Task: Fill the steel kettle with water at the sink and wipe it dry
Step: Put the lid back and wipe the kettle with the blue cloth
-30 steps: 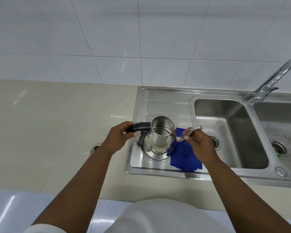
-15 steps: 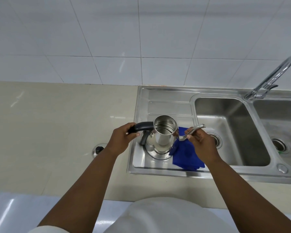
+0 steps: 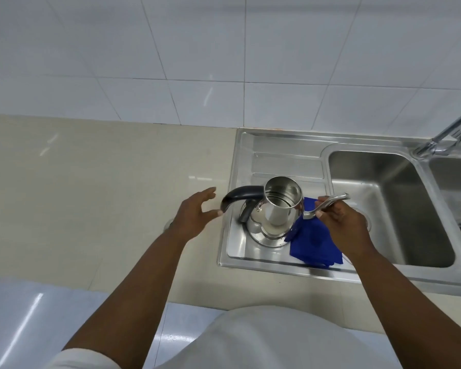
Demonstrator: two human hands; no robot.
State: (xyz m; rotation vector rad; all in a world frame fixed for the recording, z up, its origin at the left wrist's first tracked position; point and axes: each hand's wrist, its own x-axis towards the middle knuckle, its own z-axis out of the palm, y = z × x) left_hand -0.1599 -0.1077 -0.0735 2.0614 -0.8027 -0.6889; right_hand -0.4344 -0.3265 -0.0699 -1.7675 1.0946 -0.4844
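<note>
The steel kettle (image 3: pixel 274 211) stands upright with no lid on the sink's drainboard (image 3: pixel 285 166), its black handle pointing left and its curved spout pointing right. My right hand (image 3: pixel 338 222) grips the spout. My left hand (image 3: pixel 194 211) hovers just left of the handle with spread fingers, holding nothing. A blue cloth (image 3: pixel 311 243) lies on the drainboard beside the kettle, partly under my right hand.
Right of the drainboard is a steel basin (image 3: pixel 399 198) with a drain, then a second basin (image 3: pixel 455 187) at the frame's right edge. The faucet (image 3: pixel 447 137) rises at the back right. A beige counter (image 3: pixel 90 177) stretches left, with white wall tiles behind.
My left hand has let go of the kettle's black handle and opened, drawing slightly left. My right hand still holds the spout and the kettle stays in place.
</note>
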